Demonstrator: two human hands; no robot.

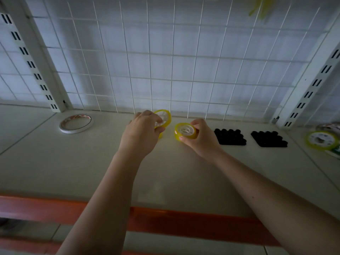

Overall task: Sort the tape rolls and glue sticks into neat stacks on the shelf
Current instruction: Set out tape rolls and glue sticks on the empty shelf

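Observation:
My left hand (pixel 142 128) grips a yellow tape roll (pixel 164 117), tilted up on edge just above the shelf (pixel 92 162) near the wire grid back. A bit of yellow shows under that hand; I cannot tell what it is. My right hand (pixel 199 138) pinches a second yellow tape roll (pixel 184 131) between thumb and fingers, its white core facing me. The two rolls are a short gap apart. Two groups of black-capped glue sticks (pixel 230 136) (pixel 269 138) stand upright to the right of my right hand.
A thin white tape ring (pixel 75 123) lies flat at the back left. More tape rolls (pixel 322 140) lie piled at the far right past a shelf upright. A wire grid (pixel 165 61) closes the back. An orange rail (pixel 174 220) runs along the front edge.

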